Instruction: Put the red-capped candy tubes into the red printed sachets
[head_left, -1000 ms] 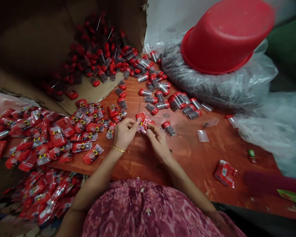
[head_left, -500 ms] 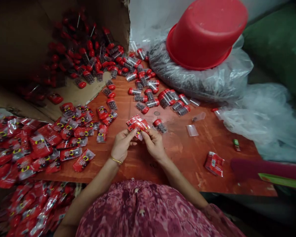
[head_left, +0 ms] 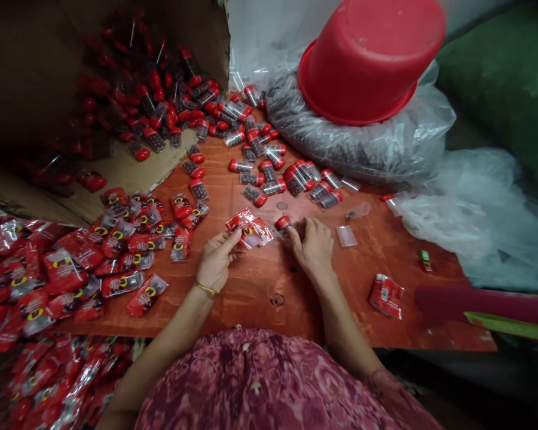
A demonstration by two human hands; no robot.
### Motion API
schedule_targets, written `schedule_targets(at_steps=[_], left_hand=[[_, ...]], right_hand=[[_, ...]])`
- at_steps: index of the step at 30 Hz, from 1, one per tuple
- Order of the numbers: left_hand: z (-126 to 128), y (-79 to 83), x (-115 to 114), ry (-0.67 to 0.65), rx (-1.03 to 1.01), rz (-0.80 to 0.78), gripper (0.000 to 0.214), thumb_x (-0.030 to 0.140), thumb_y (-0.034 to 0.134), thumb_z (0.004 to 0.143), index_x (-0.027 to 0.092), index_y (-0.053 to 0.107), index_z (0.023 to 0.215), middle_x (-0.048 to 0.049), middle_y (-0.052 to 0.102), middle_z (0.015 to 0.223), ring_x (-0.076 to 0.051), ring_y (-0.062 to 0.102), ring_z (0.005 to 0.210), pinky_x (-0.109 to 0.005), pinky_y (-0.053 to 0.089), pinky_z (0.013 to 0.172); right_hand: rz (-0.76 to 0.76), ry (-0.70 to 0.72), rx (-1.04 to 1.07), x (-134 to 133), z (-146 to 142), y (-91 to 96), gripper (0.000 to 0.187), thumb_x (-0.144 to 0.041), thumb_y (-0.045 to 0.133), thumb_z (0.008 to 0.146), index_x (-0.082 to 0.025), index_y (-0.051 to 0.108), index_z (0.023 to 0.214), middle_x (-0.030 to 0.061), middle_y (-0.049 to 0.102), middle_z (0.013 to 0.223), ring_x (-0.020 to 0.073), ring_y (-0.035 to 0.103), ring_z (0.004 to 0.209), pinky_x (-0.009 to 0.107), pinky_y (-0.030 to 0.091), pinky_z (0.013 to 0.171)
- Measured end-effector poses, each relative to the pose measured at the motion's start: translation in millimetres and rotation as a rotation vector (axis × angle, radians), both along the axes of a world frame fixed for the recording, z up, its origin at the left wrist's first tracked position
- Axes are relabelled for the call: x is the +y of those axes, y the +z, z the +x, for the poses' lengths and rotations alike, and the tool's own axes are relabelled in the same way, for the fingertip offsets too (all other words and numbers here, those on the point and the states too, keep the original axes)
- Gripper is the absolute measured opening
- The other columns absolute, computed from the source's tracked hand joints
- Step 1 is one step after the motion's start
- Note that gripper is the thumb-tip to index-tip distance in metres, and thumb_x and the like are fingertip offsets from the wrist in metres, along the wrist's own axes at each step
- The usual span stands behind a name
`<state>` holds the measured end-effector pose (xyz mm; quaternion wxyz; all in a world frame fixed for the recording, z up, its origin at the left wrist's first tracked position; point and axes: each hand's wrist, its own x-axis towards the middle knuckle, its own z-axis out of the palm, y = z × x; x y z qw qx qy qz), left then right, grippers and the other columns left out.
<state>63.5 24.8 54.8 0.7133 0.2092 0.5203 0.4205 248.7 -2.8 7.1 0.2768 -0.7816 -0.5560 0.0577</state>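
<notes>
My left hand [head_left: 216, 261] pinches red printed plastic packets [head_left: 256, 232] by their left edge, a little above the table. Their flat faces overlap, and part is clear film. To the right, my right hand [head_left: 314, 246] has its thumb and fingers around a small red-capped clear jar [head_left: 283, 223]. The cap points away to the left, and my fingers hide most of the jar's body. Similar jars [head_left: 255, 195] with dark contents lie just beyond my hands. Filled red packets [head_left: 147, 295] are heaped to the left.
A cardboard box [head_left: 137, 179] spills many jars at the back left. A red tub [head_left: 367, 65] sits upside down on a bulging clear bag [head_left: 358, 149]. On the right lie a red packet [head_left: 386, 295], a clear plastic piece [head_left: 347, 236] and a small green item [head_left: 425, 260].
My right hand has let go of the packets and moved right to the red-capped jar. The left hand keeps the packets, which are now more spread out.
</notes>
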Motion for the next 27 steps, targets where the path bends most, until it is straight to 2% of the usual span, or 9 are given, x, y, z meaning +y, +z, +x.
schedule_targets(at_steps=[3,6,8,10,13,17,20,24,27], left_hand=[[2,0.1,-1,0.001,-0.057,-0.044,0.033,0.034,0.079,0.051,0.014,0.057,0.065,0.0024,0.062,0.055,-0.006,0.055,0.046,-0.015,0.041,0.044],[2,0.6,-3,0.014,-0.084,-0.065,0.032,0.033,0.079,0.051,0.015,0.058,0.067,0.0023,0.063,0.057,-0.007,0.056,0.048,-0.017,0.043,0.045],[1,1.4,-3,0.026,-0.079,-0.062,0.032,0.034,0.079,0.052,0.016,0.057,0.067,0.0028,0.062,0.056,-0.007,0.055,0.048,-0.017,0.043,0.047],[0,2.3,-4,0.030,-0.071,-0.056,0.031,0.035,0.078,0.054,0.016,0.057,0.066,0.0032,0.062,0.056,-0.006,0.055,0.048,-0.017,0.043,0.047],[0,3.3,-5,0.033,-0.068,-0.043,0.032,0.036,0.078,0.053,0.015,0.057,0.066,0.0031,0.062,0.057,-0.006,0.055,0.049,-0.017,0.041,0.048],[3,4.3,-9,0.008,-0.050,0.013,0.035,0.041,0.077,0.051,0.015,0.059,0.065,0.0027,0.063,0.060,-0.008,0.057,0.053,-0.018,0.042,0.051],[3,4.7,-13,0.005,0.001,0.093,0.036,0.045,0.076,0.053,0.015,0.059,0.061,0.0022,0.063,0.060,-0.008,0.056,0.056,-0.018,0.042,0.054],[2,2.9,-15,0.016,0.064,0.208,0.035,0.046,0.075,0.054,0.014,0.059,0.059,0.0026,0.061,0.059,-0.008,0.055,0.057,-0.020,0.044,0.059],[2,0.5,-14,0.007,0.073,0.235,0.034,0.045,0.073,0.057,0.015,0.059,0.061,0.0028,0.061,0.060,-0.008,0.054,0.058,-0.021,0.044,0.060]], right_hand=[[-0.056,0.056,0.000,-1,9,-10.0,0.029,-0.040,0.054,0.079,-0.015,0.059,0.091,0.0161,0.059,0.107,0.0293,0.048,0.097,0.045,0.038,0.081],[0.012,0.093,0.243,-10,6,-8.2,0.024,-0.040,0.054,0.079,-0.017,0.056,0.085,0.0072,0.061,0.083,0.0209,0.052,0.079,0.036,0.042,0.072],[0.050,0.119,0.539,-19,1,2.0,0.023,-0.041,0.055,0.078,-0.019,0.053,0.083,0.0005,0.057,0.070,0.0152,0.052,0.064,0.029,0.044,0.060],[0.038,0.196,0.834,-29,-4,16.8,0.023,-0.042,0.058,0.075,-0.019,0.052,0.080,-0.0026,0.055,0.065,0.0115,0.051,0.054,0.024,0.043,0.052],[-0.028,0.299,1.054,-40,-13,37.9,0.025,-0.042,0.063,0.072,-0.019,0.054,0.075,-0.0036,0.054,0.062,0.0088,0.048,0.045,0.022,0.041,0.042],[-0.040,0.321,1.027,-42,-27,48.7,0.023,-0.040,0.064,0.070,-0.018,0.055,0.070,-0.0045,0.050,0.055,0.0074,0.042,0.043,0.019,0.036,0.039],[0.013,0.316,0.977,-39,-35,46.6,0.020,-0.036,0.064,0.070,-0.018,0.055,0.070,-0.0038,0.052,0.057,0.0076,0.043,0.047,0.020,0.037,0.043],[0.107,0.226,0.948,-38,-42,41.3,0.016,-0.033,0.061,0.073,-0.019,0.055,0.075,-0.0042,0.053,0.059,0.0071,0.042,0.046,0.020,0.037,0.045],[0.084,0.227,0.942,-39,-44,38.8,0.016,-0.033,0.062,0.072,-0.019,0.056,0.076,-0.0036,0.054,0.061,0.0077,0.044,0.049,0.020,0.039,0.047]])
